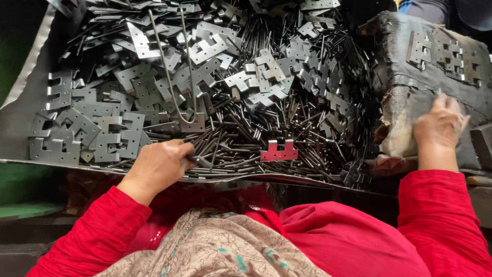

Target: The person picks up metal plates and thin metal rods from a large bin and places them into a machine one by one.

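Left hand: the left hand (160, 163) rests at the near lip of the tray (20, 110), its grip clenched on a few pins (287, 115) at the heap's edge; exactly how many it grasps cannot be told.
Right hand: the right hand (442, 125) is blurred over the pad (410, 82), fingers spread downward; whether its grip grasps anything cannot be told.
Pins: thin dark steel rods, straight and smooth, lying crisscross in a deep heap over the middle and right of the tray, near enough for the left hand to pinch from.
Leaves: flat grey stamped hinge leaves (82, 128) with notched knuckle edges and small screw holes, piled mostly on the tray's left and far side, some mixed in over the pins.
Single leaf: one hinge leaf (278, 152) stands out near the front edge, lying on top of the pins and tinted red, likely a reflection of the sleeve (435, 215).
Wire: a long bent wire loop (171, 77) lies across the leaves, its closed end near the left hand.
Tray: sheet metal, dull and shiny at the rim, tilted toward the person so parts gather at the near lip.
Pad: dark worn cloth with a frayed, pale torn corner, set beside the tray on the right; it carries a row of hinges (446, 56) lying flat, apart from the loose stock.
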